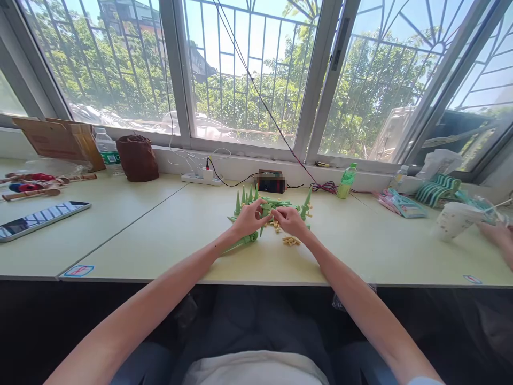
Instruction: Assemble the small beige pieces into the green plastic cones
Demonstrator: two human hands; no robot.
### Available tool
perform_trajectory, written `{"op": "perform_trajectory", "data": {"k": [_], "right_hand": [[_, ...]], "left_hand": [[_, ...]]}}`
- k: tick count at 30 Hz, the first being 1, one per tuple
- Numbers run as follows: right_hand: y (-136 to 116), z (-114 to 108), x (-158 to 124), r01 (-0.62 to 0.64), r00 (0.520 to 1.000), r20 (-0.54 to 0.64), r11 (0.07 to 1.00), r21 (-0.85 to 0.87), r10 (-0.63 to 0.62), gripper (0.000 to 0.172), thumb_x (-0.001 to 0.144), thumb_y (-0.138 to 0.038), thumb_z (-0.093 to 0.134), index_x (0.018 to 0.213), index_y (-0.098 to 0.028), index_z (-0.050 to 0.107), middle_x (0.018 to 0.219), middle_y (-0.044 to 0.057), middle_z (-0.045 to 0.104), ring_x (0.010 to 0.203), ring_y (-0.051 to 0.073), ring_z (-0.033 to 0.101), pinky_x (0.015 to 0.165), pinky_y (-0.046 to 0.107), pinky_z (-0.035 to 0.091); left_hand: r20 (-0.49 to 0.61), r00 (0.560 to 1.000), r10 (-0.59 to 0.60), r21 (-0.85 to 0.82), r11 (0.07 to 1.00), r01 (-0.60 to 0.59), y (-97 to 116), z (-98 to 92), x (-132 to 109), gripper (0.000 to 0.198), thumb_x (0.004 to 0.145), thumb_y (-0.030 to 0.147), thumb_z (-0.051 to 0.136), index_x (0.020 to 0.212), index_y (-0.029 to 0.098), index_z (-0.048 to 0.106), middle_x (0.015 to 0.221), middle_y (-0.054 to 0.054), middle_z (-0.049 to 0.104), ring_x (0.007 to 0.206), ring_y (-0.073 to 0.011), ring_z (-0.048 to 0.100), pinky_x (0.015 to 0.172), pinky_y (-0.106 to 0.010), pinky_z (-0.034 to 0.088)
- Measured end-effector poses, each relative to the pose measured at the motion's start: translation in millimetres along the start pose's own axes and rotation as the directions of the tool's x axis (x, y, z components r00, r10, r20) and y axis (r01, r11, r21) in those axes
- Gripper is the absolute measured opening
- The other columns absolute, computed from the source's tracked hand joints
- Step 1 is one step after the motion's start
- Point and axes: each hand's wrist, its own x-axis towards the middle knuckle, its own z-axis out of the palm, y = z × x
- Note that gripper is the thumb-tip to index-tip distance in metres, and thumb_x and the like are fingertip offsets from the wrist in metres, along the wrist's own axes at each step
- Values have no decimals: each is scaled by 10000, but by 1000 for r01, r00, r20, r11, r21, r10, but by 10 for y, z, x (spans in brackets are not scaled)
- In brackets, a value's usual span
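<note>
Over the middle of the table, my left hand (249,218) is closed on a green plastic piece (266,208). My right hand (292,221) meets it from the other side, its thumb and forefinger pinched at the same piece; a small yellow bit seems to show at the fingertips. Pointed green cones (237,203) stand upright behind my left hand, and another green cone (306,202) rises beyond my right. Below my left wrist lies a long green part (243,241). Small yellow pegs (291,241) lie in a pile near my right wrist, with more partly hidden under my hands.
A dark device (271,185) and a power strip (200,178) with cables sit by the window. Further right are a green bottle (347,182), green hangers (438,190), a cup (457,219) and another person's hand (499,235). A phone (42,219) and brown pouch (137,158) lie left.
</note>
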Motion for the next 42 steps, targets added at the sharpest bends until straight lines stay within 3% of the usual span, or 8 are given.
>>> {"op": "perform_trajectory", "data": {"k": [20, 36, 42], "right_hand": [[-32, -2, -12, -1, 1000, 1, 1000, -22, 1, 465, 915, -489, 442, 568, -181, 455, 495, -23, 390, 500, 107, 358, 513, 260, 279], [27, 18, 7, -4, 1000, 3, 1000, -10, 4, 523, 931, -559, 394, 563, -190, 433, 484, -16, 420, 496, 114, 393, 526, 256, 298], [73, -4, 29, -69, 982, -178, 996, -55, 58, 465, 967, -483, 335, 675, -183, 537, 530, -5, 488, 517, 126, 432, 554, 261, 323]], "left_hand": [[4, 1000, 22, 45, 999, -23, 6, 1, 0, 391, 784, 414, 633, 1087, 183, 541, 689, 30, 562, 495, -95, 504, 490, -216, 372], [-22, 1000, 12, 45, 999, -11, 38, -13, -8, 397, 778, 417, 644, 1086, 190, 541, 707, 28, 573, 489, -94, 502, 487, -219, 378], [-141, 990, -4, 67, 998, 14, 31, -16, 9, 353, 771, 372, 653, 1060, 199, 548, 725, 30, 580, 486, -86, 499, 521, -223, 403]]}}
